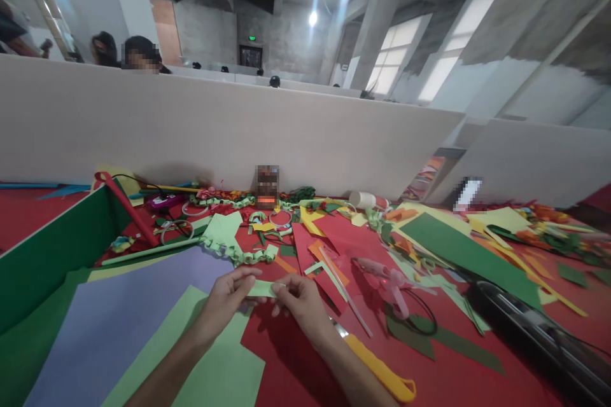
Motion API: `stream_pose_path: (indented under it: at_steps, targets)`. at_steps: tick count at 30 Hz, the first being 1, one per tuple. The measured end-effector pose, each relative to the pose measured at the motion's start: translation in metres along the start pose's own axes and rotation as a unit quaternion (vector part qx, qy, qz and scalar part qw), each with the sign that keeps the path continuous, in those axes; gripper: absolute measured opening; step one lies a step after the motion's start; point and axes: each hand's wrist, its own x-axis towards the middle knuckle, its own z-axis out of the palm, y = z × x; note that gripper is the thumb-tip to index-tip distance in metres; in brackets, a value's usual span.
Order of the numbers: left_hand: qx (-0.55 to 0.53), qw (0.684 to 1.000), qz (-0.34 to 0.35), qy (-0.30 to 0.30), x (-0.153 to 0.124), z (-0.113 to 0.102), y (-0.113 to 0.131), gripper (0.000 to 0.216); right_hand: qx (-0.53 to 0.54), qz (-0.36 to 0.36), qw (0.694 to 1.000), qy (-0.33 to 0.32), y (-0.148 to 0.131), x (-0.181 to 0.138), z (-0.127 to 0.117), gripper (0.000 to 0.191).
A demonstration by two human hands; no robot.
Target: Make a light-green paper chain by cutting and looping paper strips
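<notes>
Coloured papers point(128, 311) on red table point(468, 388)

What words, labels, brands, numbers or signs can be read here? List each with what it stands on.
No text can be read.
Green sign: lit, too small to read.
Black device: any marking is too blurred.
Glue gun: any marking is too blurred.
Paper strip: no text shows.

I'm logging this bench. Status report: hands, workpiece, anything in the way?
Left hand, right hand: pinching light-green paper strip, one at each end. Yellow-handled tool, pink glue gun to the right, apart from it.
</notes>
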Motion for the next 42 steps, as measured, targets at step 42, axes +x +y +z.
stream_pose_path:
  at_steps: [42]
  targets:
    - [0.041,0.999,0.005,-0.029,-0.0003,-0.0028,0.0003,0.054,-0.013,0.022,0.999,-0.021,-0.0006,-0.0067,0.0055,0.053]
